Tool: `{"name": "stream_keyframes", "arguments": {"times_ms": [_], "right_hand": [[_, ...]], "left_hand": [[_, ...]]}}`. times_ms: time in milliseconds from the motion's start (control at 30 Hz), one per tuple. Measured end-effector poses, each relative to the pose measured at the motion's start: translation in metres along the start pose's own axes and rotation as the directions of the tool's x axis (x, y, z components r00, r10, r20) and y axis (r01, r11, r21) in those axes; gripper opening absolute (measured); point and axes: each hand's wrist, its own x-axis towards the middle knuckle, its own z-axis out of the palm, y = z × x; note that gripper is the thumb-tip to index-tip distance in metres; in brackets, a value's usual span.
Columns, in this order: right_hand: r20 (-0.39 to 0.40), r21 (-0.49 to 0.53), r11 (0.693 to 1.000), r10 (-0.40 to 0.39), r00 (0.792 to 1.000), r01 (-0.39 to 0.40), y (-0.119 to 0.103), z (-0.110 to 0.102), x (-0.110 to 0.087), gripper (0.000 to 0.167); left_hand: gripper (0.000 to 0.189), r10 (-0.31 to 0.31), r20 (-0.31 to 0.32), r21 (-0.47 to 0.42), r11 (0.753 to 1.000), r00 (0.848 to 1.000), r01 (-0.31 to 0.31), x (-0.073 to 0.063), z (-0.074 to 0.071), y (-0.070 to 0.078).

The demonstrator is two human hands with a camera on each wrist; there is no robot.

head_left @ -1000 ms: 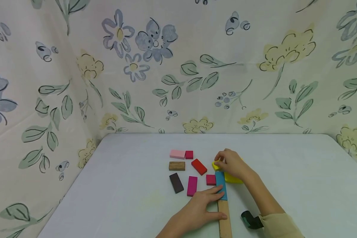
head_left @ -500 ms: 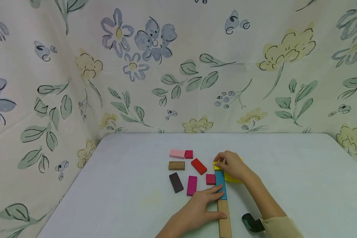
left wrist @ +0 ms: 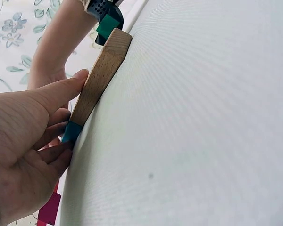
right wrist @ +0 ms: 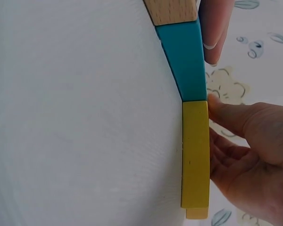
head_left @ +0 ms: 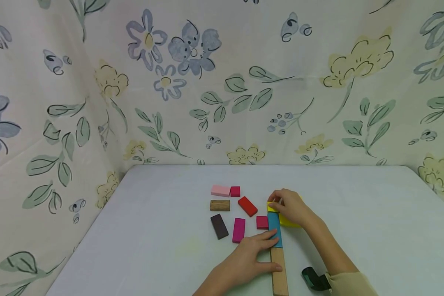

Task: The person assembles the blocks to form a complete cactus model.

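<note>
My left hand [head_left: 246, 260] rests its fingertips on a blue block [head_left: 274, 224] and its thumb on a long bare-wood block [head_left: 279, 273]. In the left wrist view, the thumb tip meets the side of the wooden block [left wrist: 103, 77]. Blue and wood lie end to end. At the blue block's far end, my right hand [head_left: 289, 204] pinches a yellow block [head_left: 271, 206] between thumb and fingers. The right wrist view shows this yellow block [right wrist: 195, 155] flush against the blue one [right wrist: 186, 59]. More yellow [head_left: 289, 222] shows beneath the right wrist, mostly hidden.
A red-pink square block [head_left: 262, 223] sits just left of the blue one. Farther left lie magenta [head_left: 239, 230], red [head_left: 248, 206], dark brown [head_left: 219, 226], brown wood-grain [head_left: 220, 205], pink [head_left: 220, 190] and small red [head_left: 235, 191] blocks. A floral cloth [head_left: 222, 123] hangs behind the white table [head_left: 151, 230].
The right hand has shifted the yellow block slightly right and toward me, turning it from crooked to in line with the blue block. The left hand stays in place.
</note>
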Motion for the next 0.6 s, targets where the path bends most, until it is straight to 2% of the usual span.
{"name": "stream_keyframes", "arguments": {"times_ms": [600], "right_hand": [[0.006,0.017,1.000,-0.005,1.000,0.005,-0.0013,0.0004,-0.0021,0.008]], "left_hand": [[0.066,-0.009,0.000,-0.002,1.000,1.000,0.009,-0.0006,-0.0005,0.0015]]}}
